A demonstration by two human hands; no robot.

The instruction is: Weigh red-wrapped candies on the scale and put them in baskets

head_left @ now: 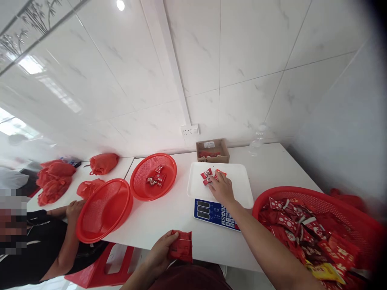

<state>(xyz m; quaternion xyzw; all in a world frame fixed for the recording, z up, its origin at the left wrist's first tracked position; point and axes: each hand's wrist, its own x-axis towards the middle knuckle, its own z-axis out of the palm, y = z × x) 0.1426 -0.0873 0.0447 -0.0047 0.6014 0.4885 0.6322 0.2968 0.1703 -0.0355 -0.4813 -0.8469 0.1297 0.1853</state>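
My right hand (222, 188) reaches over the white tray (238, 189) of a blue-faced scale (213, 212), fingers curled around small red wrapped candies (207, 176) lying there. My left hand (161, 251) sits at the table's near edge, closed on a folded red bag (181, 246). A large red basket (320, 229) full of red and yellow candy packs stands at my right elbow.
A round red basket (154, 176) with a few candies sits left of the scale, another empty one (104, 209) overhangs the table's edge. A cardboard box (212, 150) and a clear bottle (256, 141) stand by the wall. A co-worker's hand (74, 209) and filled red bags (102, 163) are at left.
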